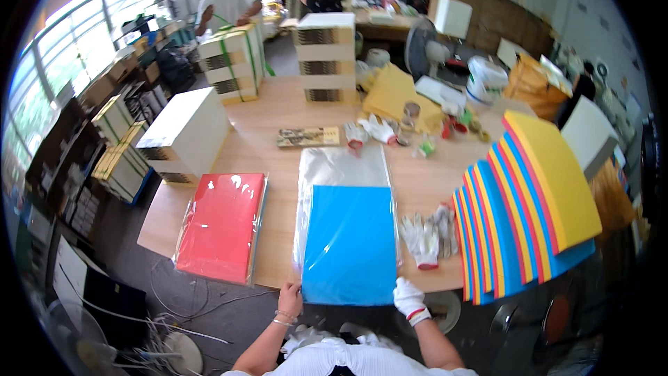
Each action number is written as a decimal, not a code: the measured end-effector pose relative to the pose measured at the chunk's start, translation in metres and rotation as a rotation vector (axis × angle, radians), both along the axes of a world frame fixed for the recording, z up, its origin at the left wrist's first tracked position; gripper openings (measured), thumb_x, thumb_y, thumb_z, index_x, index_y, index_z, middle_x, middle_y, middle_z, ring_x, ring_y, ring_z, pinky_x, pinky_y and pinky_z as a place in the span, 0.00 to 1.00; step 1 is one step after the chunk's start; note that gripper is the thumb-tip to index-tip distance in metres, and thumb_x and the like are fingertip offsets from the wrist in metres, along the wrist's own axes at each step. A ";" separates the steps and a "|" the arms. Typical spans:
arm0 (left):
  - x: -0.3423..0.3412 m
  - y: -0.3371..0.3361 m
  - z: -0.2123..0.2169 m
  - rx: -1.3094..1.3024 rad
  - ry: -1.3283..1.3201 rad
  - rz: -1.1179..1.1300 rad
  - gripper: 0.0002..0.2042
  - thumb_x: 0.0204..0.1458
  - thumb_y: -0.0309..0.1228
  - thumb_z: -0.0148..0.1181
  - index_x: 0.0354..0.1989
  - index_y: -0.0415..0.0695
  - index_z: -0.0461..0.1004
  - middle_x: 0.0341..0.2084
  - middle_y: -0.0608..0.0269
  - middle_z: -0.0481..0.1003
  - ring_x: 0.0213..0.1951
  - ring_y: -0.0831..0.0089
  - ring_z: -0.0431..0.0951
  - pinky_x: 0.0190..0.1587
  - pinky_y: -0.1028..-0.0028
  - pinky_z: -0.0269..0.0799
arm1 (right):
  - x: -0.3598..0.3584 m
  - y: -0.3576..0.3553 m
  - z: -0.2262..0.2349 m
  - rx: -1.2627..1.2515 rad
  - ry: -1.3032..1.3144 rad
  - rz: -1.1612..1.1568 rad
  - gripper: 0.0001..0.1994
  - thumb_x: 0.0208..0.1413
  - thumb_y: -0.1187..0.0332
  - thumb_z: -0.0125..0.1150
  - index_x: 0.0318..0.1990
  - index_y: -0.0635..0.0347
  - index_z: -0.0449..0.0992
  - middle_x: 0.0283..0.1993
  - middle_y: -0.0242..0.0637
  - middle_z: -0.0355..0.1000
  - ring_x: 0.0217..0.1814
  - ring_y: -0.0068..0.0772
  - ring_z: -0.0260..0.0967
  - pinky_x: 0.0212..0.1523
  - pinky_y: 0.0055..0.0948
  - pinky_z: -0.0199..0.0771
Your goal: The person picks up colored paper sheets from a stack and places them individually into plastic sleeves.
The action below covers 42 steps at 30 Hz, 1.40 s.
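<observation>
A blue sheet lies in front of me at the table's near edge, mostly inside a clear plastic bag. The bag's far end reaches beyond the sheet. My bare left hand pinches the sheet's near left corner. At the near right corner, my right hand, in a white glove, is closed on the sheet's edge. Its fingertips are partly hidden. To the left rests a red sheet stack in clear wrapping. Loose white gloves lie right of the blue sheet.
Fanned yellow, red and blue sheets overhang the table's right side. White box stacks stand at left and at the back. Yellow envelopes, tape rolls and more gloves lie farther off. A person stands behind the strapped boxes.
</observation>
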<state>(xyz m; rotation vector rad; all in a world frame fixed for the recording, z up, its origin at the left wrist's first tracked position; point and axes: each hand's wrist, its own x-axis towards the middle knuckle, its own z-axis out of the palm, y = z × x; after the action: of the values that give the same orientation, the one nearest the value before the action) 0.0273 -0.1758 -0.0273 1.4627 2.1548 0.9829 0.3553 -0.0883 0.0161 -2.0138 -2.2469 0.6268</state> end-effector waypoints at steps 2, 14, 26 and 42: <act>0.002 -0.010 -0.019 0.052 -0.086 0.015 0.11 0.46 0.31 0.54 0.34 0.38 0.73 0.35 0.46 0.67 0.39 0.56 0.70 0.43 0.64 0.66 | 0.003 0.011 -0.013 -0.118 -0.046 0.062 0.13 0.48 0.57 0.47 0.33 0.55 0.67 0.34 0.49 0.70 0.38 0.52 0.68 0.38 0.49 0.65; -0.023 0.042 0.056 -0.148 -0.870 -0.224 0.25 0.46 0.28 0.59 0.53 0.34 0.59 0.42 0.59 0.69 0.43 0.75 0.69 0.47 0.74 0.65 | -0.004 0.007 0.012 -0.590 1.148 -0.081 0.11 0.56 0.65 0.48 0.41 0.61 0.68 0.30 0.31 0.69 0.22 0.24 0.66 0.19 0.24 0.68; -0.275 -0.039 0.185 0.134 -0.780 -0.212 0.30 0.44 0.31 0.61 0.55 0.36 0.57 0.49 0.57 0.64 0.51 0.69 0.64 0.54 0.70 0.60 | -0.277 -0.025 0.068 -0.146 0.635 0.185 0.17 0.47 0.56 0.57 0.31 0.63 0.68 0.27 0.50 0.72 0.33 0.47 0.71 0.35 0.42 0.67; -0.406 -0.057 0.070 -0.164 -0.541 -0.024 0.33 0.42 0.25 0.53 0.59 0.36 0.51 0.54 0.46 0.59 0.55 0.59 0.60 0.56 0.67 0.54 | -0.383 -0.015 0.085 -0.447 0.171 0.437 0.30 0.47 0.38 0.44 0.32 0.63 0.67 0.31 0.52 0.71 0.36 0.50 0.69 0.33 0.43 0.64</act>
<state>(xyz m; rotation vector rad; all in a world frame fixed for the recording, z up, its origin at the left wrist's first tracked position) -0.3791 -0.2324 0.0429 0.9982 1.7696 1.0221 -0.0277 -0.1030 0.1015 -1.5164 -2.6280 1.3879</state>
